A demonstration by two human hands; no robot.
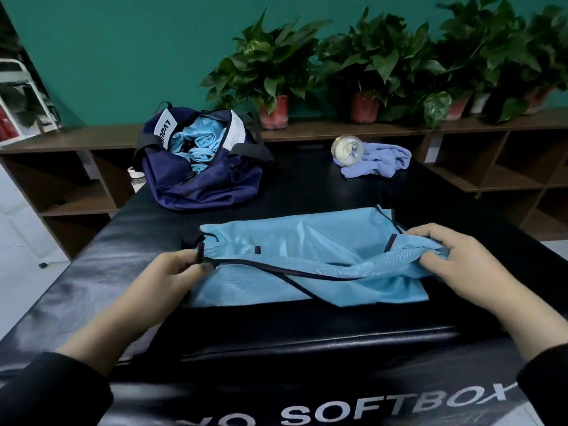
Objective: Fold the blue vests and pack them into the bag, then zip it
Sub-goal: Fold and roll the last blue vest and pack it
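Observation:
A light blue mesh vest (pixel 307 241) with dark trim lies spread on the black padded table (pixel 307 321) in front of me. My left hand (pixel 172 278) pinches its dark-trimmed left edge. My right hand (pixel 461 259) grips bunched fabric at its right edge, lifted slightly off the table. A navy bag (pixel 199 179) stands open at the far left of the table, with several rolled blue vests (pixel 199 146) inside it. The zip is undone.
A clear round bottle (pixel 347 149) and a crumpled lilac cloth (pixel 381 162) lie at the table's far right. Brown shelving with potted plants (pixel 273 81) runs along the green wall behind. White lettering marks the table's near end.

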